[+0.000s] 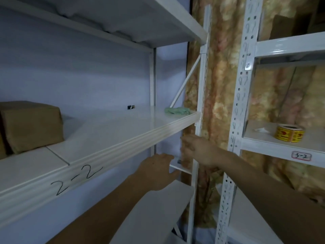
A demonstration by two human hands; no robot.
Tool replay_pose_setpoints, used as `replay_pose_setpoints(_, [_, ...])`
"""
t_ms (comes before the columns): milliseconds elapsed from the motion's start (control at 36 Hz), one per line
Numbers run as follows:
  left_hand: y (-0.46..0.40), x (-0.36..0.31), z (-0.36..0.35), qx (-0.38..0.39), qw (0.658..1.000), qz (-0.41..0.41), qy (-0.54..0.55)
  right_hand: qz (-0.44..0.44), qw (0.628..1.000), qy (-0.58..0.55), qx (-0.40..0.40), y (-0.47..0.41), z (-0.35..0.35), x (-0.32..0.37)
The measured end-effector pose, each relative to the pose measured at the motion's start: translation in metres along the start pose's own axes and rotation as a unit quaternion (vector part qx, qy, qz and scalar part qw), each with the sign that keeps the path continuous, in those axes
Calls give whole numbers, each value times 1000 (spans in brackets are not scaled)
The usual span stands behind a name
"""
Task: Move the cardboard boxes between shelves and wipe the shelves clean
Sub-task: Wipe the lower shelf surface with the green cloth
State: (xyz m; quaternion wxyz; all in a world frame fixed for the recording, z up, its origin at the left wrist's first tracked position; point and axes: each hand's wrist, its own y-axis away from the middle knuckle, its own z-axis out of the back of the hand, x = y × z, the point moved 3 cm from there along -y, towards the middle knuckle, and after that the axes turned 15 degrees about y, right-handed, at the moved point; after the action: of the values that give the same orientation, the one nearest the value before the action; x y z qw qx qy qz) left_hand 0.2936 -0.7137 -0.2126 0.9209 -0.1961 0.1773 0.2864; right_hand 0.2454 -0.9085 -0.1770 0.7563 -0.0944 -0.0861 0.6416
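A white shelf marked "2-2" (109,138) runs across the middle. A brown cardboard box (31,125) stands on its far left. A green cloth (177,110) lies crumpled at the shelf's right end, apart from both hands. My left hand (158,171) reaches under that shelf towards its right end, fingers stretched out and holding nothing. My right hand (197,148) is at the white upright post (199,120) just below the shelf's right corner, fingers bent near the post; what they hold is hidden.
A lower white shelf (158,208) lies beneath my arms. A second rack marked "3-2" (281,147) stands to the right with a yellow roll of labels (289,133). A patterned curtain (221,85) hangs behind. Another box (283,27) sits high on the right rack.
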Motion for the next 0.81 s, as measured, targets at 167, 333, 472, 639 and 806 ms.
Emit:
replay_pose_setpoints(167, [-28, 20, -14, -20, 999, -16, -35, 2, 999, 11, -52, -53, 18, -24])
replay_pose_setpoints(333, [-53, 32, -23, -22, 999, 17, -21, -2, 998, 9, -65, -122, 27, -57])
replay_pose_setpoints(472, [-63, 31, -32, -7, 998, 63, 0, 6, 998, 8, -57, -190, 40, -78])
replay_pose_setpoints(639, [-66, 34, -41, -28, 997, 75, -4, -13, 998, -41, 44, -246, 39, -90])
replay_pose_setpoints(806, [-59, 34, -39, -30, 993, 107, -34, 11, 998, -12, 59, -261, 18, -73])
